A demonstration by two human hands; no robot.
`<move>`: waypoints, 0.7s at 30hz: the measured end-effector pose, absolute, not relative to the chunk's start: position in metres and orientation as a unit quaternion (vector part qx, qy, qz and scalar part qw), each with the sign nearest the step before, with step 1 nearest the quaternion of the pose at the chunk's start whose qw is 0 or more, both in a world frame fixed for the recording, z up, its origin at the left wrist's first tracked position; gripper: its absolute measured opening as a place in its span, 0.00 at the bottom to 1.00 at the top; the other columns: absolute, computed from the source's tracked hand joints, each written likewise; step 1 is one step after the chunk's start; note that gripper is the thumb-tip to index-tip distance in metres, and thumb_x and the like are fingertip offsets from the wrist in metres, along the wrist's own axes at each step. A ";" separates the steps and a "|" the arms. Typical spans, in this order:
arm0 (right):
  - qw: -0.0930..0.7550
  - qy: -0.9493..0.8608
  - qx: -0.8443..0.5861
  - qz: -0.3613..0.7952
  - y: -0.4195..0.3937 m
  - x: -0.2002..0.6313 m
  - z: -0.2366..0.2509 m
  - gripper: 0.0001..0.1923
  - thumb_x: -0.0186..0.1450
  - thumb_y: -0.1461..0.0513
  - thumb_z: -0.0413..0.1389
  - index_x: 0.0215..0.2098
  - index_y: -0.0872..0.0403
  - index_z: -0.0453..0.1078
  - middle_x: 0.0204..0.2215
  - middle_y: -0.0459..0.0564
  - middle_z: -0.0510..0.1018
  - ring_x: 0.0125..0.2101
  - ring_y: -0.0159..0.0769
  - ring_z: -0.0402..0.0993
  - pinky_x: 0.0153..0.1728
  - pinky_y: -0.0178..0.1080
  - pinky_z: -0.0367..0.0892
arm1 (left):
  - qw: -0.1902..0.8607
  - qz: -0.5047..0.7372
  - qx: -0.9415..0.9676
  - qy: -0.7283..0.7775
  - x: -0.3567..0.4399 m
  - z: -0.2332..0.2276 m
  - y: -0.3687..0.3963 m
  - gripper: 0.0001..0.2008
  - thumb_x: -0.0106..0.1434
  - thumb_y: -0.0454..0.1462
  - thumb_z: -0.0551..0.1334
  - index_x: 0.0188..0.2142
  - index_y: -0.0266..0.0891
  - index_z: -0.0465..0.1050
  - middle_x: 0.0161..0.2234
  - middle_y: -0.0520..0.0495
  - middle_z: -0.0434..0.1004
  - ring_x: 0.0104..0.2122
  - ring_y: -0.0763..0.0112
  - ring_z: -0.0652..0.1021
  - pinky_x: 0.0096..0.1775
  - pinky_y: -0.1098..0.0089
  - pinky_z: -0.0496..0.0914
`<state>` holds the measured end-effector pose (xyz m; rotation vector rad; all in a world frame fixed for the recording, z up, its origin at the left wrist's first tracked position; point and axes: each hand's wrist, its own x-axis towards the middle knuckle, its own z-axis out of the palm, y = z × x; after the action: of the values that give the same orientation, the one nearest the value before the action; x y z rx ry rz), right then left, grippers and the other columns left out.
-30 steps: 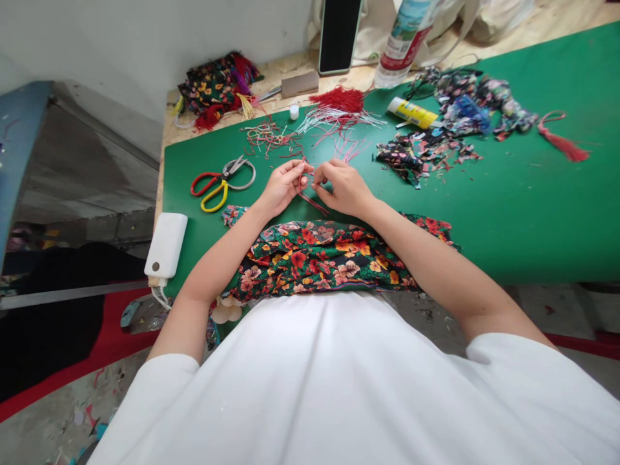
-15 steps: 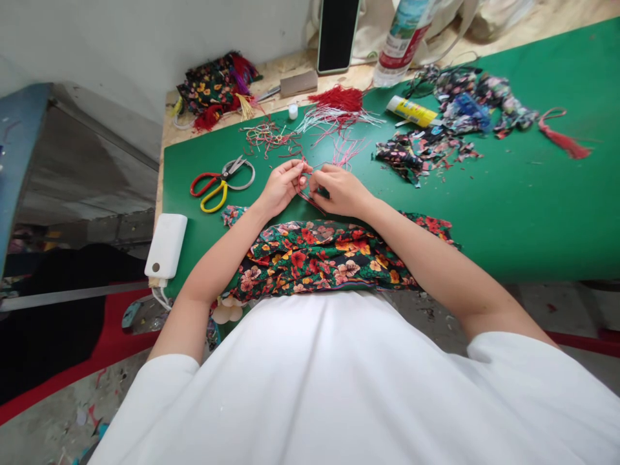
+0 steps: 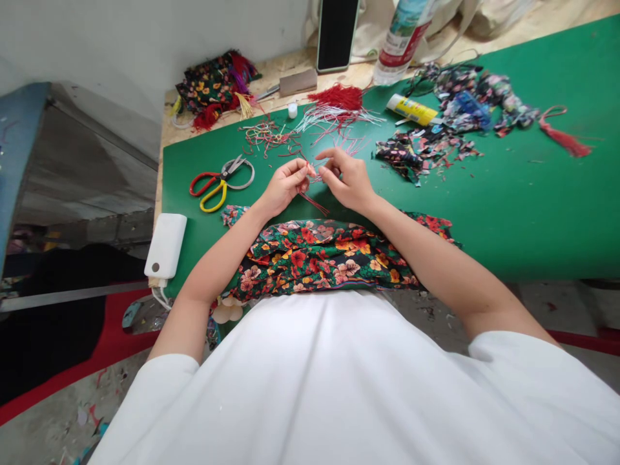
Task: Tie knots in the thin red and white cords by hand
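My left hand (image 3: 287, 185) is closed in a pinch on thin red cords (image 3: 314, 203), whose loose ends hang below the fingers toward me. Just to its right, my right hand (image 3: 347, 179) has its index finger stretched out and its thumb apart, close to the pinched cords; I see nothing gripped in it. Behind the hands lie a pile of loose pink and white cords (image 3: 271, 135) and a bundle of red threads with white ends (image 3: 339, 98). A crumpled floral cloth (image 3: 320, 255) lies under my forearms along the table edge.
On the green table (image 3: 523, 213) are red-and-yellow-handled scissors (image 3: 217, 184), a glue stick (image 3: 411, 110), fabric scraps (image 3: 411, 152) and a red tassel (image 3: 566, 134). A bottle (image 3: 400, 45) and a phone (image 3: 338, 35) stand behind. A white power bank (image 3: 166, 246) sits at the left edge.
My right hand has opened, its index finger lifting and stretching out, and it has drawn slightly right from the cords. My left hand keeps its pinch.
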<state>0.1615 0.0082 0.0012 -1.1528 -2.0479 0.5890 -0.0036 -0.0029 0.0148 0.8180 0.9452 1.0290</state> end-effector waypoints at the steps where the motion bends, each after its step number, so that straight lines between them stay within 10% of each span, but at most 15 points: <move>1: 0.353 -0.792 -0.442 0.231 0.008 0.161 0.001 0.19 0.68 0.50 0.43 0.47 0.52 0.65 0.27 0.48 0.74 0.27 0.35 0.67 0.33 0.40 0.64 | 0.687 0.457 0.376 0.422 -0.004 0.015 -0.003 0.07 0.59 0.37 0.63 0.27 0.38 0.68 0.27 0.54 0.72 0.22 0.85 0.71 0.27 0.80 0.66; 21: 0.449 -0.762 -0.393 0.252 0.019 0.161 -0.009 0.18 0.66 0.48 0.47 0.28 0.51 0.63 0.25 0.46 0.69 0.29 0.34 0.66 0.36 0.42 0.67 | 0.679 0.453 0.423 0.394 -0.004 0.011 0.000 0.08 0.60 0.37 0.63 0.28 0.36 0.67 0.27 0.55 0.71 0.20 0.86 0.67 0.25 0.79 0.62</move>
<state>0.1613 0.0185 -0.0095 -0.9714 -1.8860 0.6233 -0.0041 -0.0005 0.0113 0.9490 0.8841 1.0162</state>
